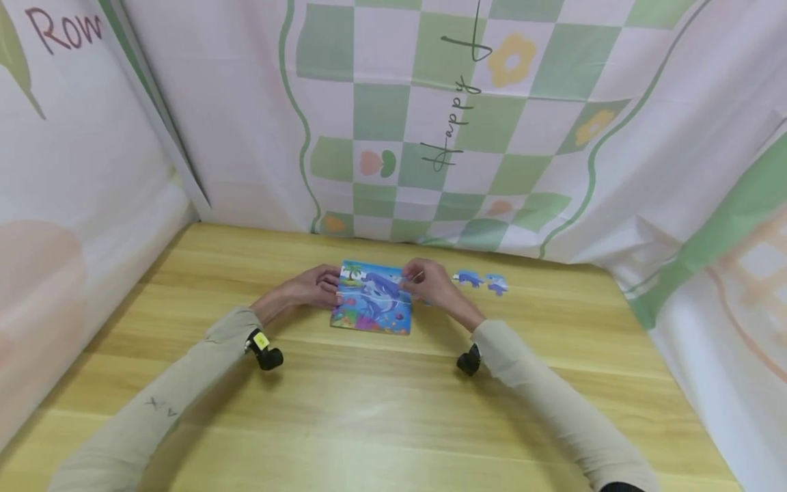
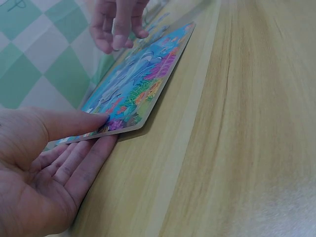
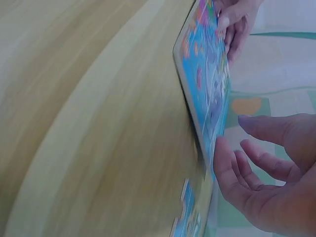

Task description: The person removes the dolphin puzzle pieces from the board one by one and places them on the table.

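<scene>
Glare on table [image 1: 369, 417]; soft shadows

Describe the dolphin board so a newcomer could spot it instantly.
Start at the wood-grain table, toward its far side by the checked curtain. There the left hand pinches the edge of the dolphin board. It's a squarish blue picture with a palm tree, much bigger than the irregular loose pieces to its right.
</scene>
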The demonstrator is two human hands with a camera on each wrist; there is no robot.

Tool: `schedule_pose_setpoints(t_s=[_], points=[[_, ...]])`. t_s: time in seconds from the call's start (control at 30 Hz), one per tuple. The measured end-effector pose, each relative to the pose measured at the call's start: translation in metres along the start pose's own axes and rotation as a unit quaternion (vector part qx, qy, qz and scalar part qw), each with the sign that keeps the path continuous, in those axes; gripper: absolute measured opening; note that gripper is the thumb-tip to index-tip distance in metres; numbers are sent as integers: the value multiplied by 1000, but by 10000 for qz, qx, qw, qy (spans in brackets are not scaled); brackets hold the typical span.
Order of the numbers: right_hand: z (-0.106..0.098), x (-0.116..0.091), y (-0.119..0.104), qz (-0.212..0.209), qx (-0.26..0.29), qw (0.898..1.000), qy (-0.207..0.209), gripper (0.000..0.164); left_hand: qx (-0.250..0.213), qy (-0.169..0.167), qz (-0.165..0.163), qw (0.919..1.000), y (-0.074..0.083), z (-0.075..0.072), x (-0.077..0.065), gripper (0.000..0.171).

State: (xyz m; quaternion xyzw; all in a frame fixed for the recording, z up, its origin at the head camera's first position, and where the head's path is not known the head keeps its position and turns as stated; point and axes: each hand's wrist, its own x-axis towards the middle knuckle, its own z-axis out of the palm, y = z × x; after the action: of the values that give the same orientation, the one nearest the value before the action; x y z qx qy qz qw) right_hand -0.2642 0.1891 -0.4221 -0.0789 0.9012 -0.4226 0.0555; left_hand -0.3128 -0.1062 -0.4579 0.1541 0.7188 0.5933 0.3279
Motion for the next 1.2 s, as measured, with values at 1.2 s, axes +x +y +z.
schedule_pose_setpoints(t_s=[1.2], points=[[46,16,-34,78,-717,9950,-691,47,-121,44,-163,9998,0,1,2,78]])
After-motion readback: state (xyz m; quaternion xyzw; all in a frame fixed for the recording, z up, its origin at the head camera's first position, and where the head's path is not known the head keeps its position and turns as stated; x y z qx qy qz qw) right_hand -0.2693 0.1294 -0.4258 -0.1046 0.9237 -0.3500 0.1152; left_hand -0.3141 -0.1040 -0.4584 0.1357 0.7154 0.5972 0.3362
